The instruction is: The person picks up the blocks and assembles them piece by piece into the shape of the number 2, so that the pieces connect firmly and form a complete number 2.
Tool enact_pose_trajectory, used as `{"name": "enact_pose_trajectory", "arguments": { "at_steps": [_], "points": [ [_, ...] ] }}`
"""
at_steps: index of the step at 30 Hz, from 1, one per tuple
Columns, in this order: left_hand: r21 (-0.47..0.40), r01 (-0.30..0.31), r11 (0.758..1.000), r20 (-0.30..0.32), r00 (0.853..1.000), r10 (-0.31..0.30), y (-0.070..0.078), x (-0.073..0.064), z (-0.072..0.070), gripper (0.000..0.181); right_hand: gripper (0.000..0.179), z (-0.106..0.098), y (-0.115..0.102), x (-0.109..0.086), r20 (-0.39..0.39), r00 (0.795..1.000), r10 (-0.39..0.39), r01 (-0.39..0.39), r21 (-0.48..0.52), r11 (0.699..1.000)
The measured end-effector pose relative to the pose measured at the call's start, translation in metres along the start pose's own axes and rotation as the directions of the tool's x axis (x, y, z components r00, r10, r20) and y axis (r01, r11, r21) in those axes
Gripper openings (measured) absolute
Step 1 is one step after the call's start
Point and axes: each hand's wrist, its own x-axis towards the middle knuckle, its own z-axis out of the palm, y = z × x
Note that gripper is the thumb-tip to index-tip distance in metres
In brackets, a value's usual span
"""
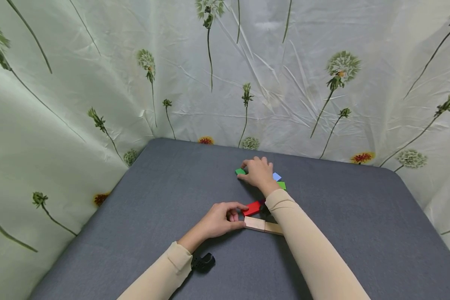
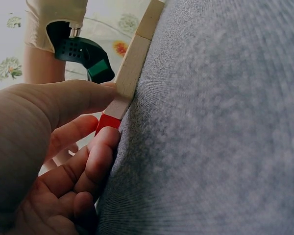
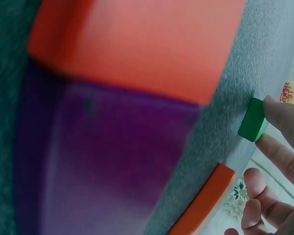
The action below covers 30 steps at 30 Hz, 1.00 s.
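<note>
My left hand (image 1: 219, 221) is at the near blocks, its thumb on the end of a plain wooden block (image 1: 254, 223) and its index finger on a red block (image 1: 252, 208). In the left wrist view, the thumb presses the wood and curled fingers touch the red end (image 2: 108, 123). Farther out, my right hand (image 1: 258, 173) pinches a small green block (image 1: 240, 171) between thumb and finger, low over the table. The right wrist view shows this green block (image 3: 253, 119) at the fingertips. Close to that camera lie an orange-red block (image 3: 152, 44) and a purple block (image 3: 112, 156), end to end.
A second wooden block (image 1: 273, 228) continues the row, partly behind my right sleeve. A blue block (image 1: 276, 177) and a light green block (image 1: 282, 185) lie beside my right wrist. An orange block (image 3: 203, 200) lies below the green one. Floral cloth (image 1: 270, 75) hangs behind the grey table (image 1: 172, 179).
</note>
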Motion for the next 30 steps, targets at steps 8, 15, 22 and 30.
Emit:
{"name": "enact_pose_trajectory", "arguments": {
  "at_steps": [8,15,22,30],
  "points": [
    [0.004,0.005,1.0,-0.002,1.0,-0.005,0.0,0.0,0.0,0.039,0.042,-0.006,0.008,-0.006,0.034,0.999,-0.027,0.027,0.009,1.0],
    [0.012,0.006,1.0,-0.003,1.0,-0.006,0.001,0.0,0.0,0.039,0.042,-0.008,0.014,-0.008,0.05,0.999,-0.015,0.015,0.003,1.0],
    [0.006,0.011,1.0,-0.002,1.0,-0.011,0.002,0.0,0.0,0.04,0.042,-0.009,0.018,-0.008,0.043,0.999,-0.013,0.013,0.009,1.0],
    [0.008,0.007,1.0,-0.004,1.0,-0.007,0.001,0.0,0.0,0.04,0.041,-0.01,0.021,-0.009,0.055,0.998,-0.033,0.032,0.013,0.999]
  ]
}}
